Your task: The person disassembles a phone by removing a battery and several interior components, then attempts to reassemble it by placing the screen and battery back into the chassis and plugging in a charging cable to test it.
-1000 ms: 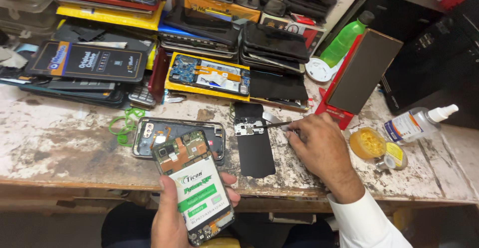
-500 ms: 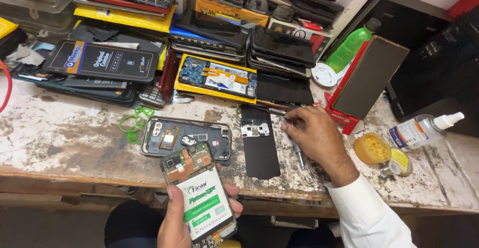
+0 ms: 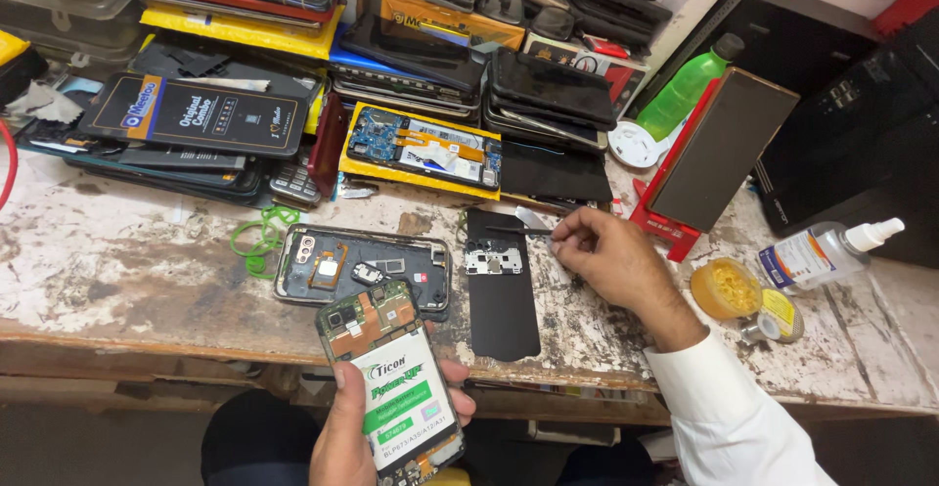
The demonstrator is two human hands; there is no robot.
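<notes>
We see a white and green label on the phone [image 3: 396, 388], its board green and copper. Left of it lies a loop of green cord [image 3: 256, 242]. Beyond the phone, the mat [image 3: 502, 290] is black and the tray [image 3: 423, 175] yellow. To the phone's right stand a green bottle [image 3: 685, 90], a red stand [image 3: 653, 217] and an amber jar [image 3: 726, 288]. The table [image 3: 108, 271] is chipped white over brown.

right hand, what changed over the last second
The right hand slid off the black panel to the bench at its right, its fingertips pinching a thin tool near the panel's top. The left hand holds the opened phone as before; the empty phone frame stayed put.
</notes>
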